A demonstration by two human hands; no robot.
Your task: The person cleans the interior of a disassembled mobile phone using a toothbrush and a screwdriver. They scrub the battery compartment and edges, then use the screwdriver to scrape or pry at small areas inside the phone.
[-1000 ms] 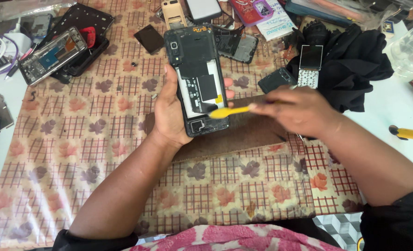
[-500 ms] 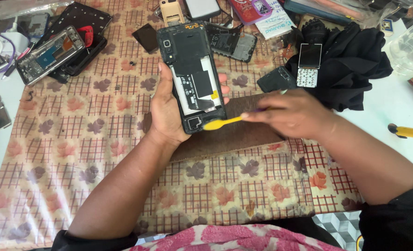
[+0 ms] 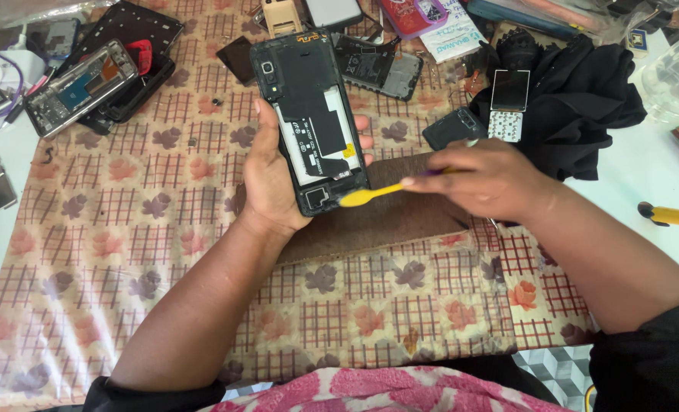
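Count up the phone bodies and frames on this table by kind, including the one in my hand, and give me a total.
Opened phone held in the left hand: 1
Bare phone frames at the far left: 2
Opened phone back lying behind the held one: 1
Small keypad phone on the black cloth: 1
Total: 5

Pink-and-red packet (image 3: 416,14) at top centre, white printed card (image 3: 454,34) just beside it; white label (image 3: 320,149) on opened phone (image 3: 309,114); small dark screen (image 3: 510,90) on black cloth (image 3: 583,99).
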